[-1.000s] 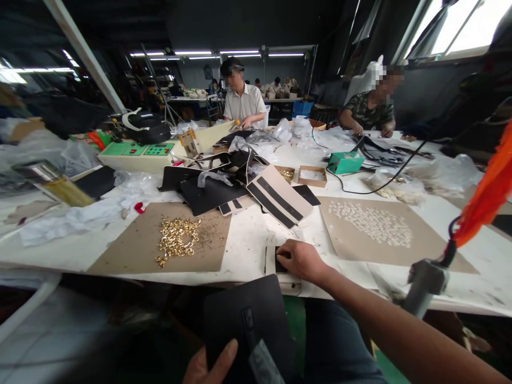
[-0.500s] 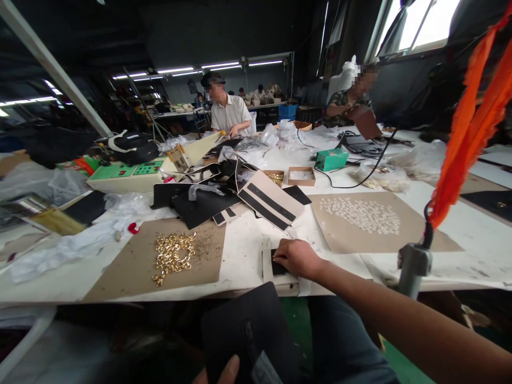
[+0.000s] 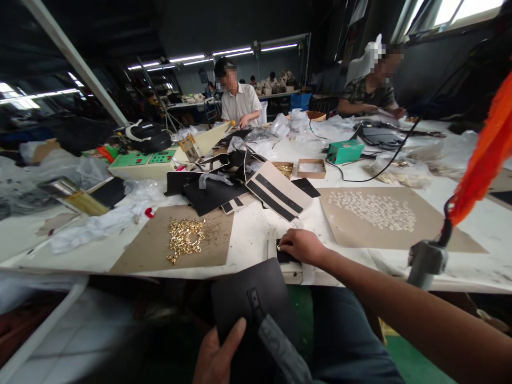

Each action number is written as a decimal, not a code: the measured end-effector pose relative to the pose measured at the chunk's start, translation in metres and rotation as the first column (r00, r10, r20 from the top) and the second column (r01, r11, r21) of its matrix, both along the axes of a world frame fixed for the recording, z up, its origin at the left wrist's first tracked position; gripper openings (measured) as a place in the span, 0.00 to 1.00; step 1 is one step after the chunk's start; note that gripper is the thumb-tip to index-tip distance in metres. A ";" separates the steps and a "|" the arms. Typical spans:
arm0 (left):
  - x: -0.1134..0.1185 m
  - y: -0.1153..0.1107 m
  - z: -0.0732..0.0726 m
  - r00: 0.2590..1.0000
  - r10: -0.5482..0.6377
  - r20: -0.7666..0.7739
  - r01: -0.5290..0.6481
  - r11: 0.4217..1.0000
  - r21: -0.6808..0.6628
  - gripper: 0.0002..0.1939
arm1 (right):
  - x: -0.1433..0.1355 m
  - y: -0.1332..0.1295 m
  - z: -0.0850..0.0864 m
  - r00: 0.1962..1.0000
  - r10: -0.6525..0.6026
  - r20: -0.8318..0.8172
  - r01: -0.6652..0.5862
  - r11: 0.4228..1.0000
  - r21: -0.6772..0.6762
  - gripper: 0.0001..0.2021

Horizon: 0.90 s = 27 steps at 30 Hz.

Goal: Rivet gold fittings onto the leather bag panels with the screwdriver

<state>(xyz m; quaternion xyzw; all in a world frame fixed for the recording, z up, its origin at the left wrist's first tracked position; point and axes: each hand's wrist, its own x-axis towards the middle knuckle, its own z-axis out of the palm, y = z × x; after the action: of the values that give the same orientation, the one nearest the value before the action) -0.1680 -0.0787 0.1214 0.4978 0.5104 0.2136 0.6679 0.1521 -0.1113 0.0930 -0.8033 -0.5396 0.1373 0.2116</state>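
Below the table edge, our left hand point(image 3: 219, 356) held a black leather panel point(image 3: 252, 304) up from underneath, the thumb pressed against its face and the other fingers hidden behind it. A narrow strap with a grey end ran down the middle of that panel. Our right hand point(image 3: 301, 246) reached forward onto the white worktable point(image 3: 256, 234), its fingers curled over a small black pad point(image 3: 285, 255) that sat on a pale block at the near edge; a tiny gold-coloured piece point(image 3: 279, 247) showed at the fingertips, apparently pinched there. To the left of the hand, well apart, lay a sheet of brown cardboard point(image 3: 152, 245) carrying a heap of gold metal fittings point(image 3: 184, 239). To the right lay another cardboard sheet spread with small white pieces point(image 3: 374, 209). Beyond the hand sat a pile of black and beige cut panels point(image 3: 256, 189), then a green and cream machine point(image 3: 146, 160) and a small green box point(image 3: 344, 151). Two other people worked at the far side of the table.
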 end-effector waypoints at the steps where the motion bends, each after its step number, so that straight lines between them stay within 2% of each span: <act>1: 0.000 -0.001 0.000 1.000 0.015 0.006 -0.015 1.000 -0.003 0.28 | -0.001 -0.003 -0.001 1.000 0.011 -0.010 -0.011 1.000 0.020 0.07; 3: -0.001 -0.001 -0.001 0.999 0.036 0.023 -0.036 0.999 -0.005 0.29 | -0.003 -0.011 0.001 0.999 0.016 -0.029 -0.014 0.998 0.068 0.09; 5: 0.000 0.001 -0.002 0.999 0.030 0.030 -0.029 1.000 -0.009 0.29 | -0.011 -0.022 0.009 0.995 -0.005 -0.096 0.024 0.981 0.194 0.11; 7: 0.003 0.003 0.000 1.000 0.000 0.025 0.000 1.000 0.001 0.31 | -0.027 -0.036 0.026 0.976 0.017 -0.217 0.066 0.926 0.371 0.12; 9: 0.010 0.003 0.005 1.000 -0.015 0.020 0.014 0.998 0.060 0.33 | -0.051 -0.050 0.049 0.949 0.112 -0.296 0.048 0.874 0.484 0.14; 11: 0.022 -0.002 0.011 0.999 -0.028 0.019 0.024 0.985 0.172 0.32 | -0.078 -0.063 0.072 0.946 0.195 -0.259 -0.052 0.881 0.470 0.18; 13: 0.038 -0.015 0.014 0.996 -0.065 0.058 0.041 0.938 0.344 0.28 | -0.102 -0.072 0.088 0.956 0.208 -0.208 -0.105 0.902 0.418 0.28; 14: 0.045 -0.023 0.014 0.991 -0.108 0.083 0.059 0.889 0.454 0.26 | -0.111 -0.075 0.093 0.957 0.197 -0.215 -0.096 0.910 0.403 0.33; 15: 0.053 -0.033 0.013 0.983 -0.155 0.100 0.071 0.817 0.572 0.24 | -0.117 -0.078 0.095 0.949 0.184 -0.257 -0.070 0.915 0.399 0.35; 17: 0.063 -0.050 0.006 0.968 -0.240 0.070 0.100 0.629 0.771 0.23 | -0.120 -0.081 0.091 0.884 0.167 -0.436 0.032 0.910 0.413 0.31; 19: 0.068 -0.059 -0.002 0.952 -0.306 -0.016 0.166 0.469 0.867 0.26 | -0.113 -0.085 0.083 0.742 0.125 -0.659 0.186 0.906 0.381 0.23; 21: 0.069 -0.054 -0.009 0.923 -0.375 -0.092 0.249 0.397 0.884 0.27 | -0.100 -0.089 0.072 0.559 0.016 -0.829 0.332 0.912 0.242 0.24; 22: 0.069 -0.047 -0.010 0.916 -0.386 -0.105 0.266 0.392 0.881 0.26 | -0.092 -0.091 0.067 0.470 -0.044 -0.882 0.373 0.915 0.153 0.26; 23: 0.069 -0.037 -0.011 0.923 -0.370 -0.103 0.262 0.411 0.873 0.25 | -0.085 -0.094 0.062 0.390 -0.088 -0.916 0.385 0.920 0.075 0.27; 24: 0.071 -0.025 -0.012 0.942 -0.323 -0.090 0.238 0.455 0.858 0.24 | -0.079 -0.096 0.058 0.325 -0.107 -0.940 0.374 0.927 0.024 0.27; 26: 0.075 -0.003 -0.012 0.980 -0.190 -0.053 0.158 0.599 0.785 0.28 | -0.072 -0.101 0.049 0.251 -0.092 -0.964 0.320 0.947 -0.007 0.27; 27: 0.078 0.005 -0.013 0.987 -0.155 -0.045 0.139 0.679 0.721 0.33 | -0.071 -0.104 0.044 0.253 -0.079 -0.964 0.290 0.957 -0.002 0.26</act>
<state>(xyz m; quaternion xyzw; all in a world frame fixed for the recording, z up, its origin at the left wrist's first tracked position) -0.0903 -0.0737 0.1084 0.7570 0.3373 0.3473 0.4388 0.0813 -0.2152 0.1371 -0.5941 -0.2157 0.5175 0.5767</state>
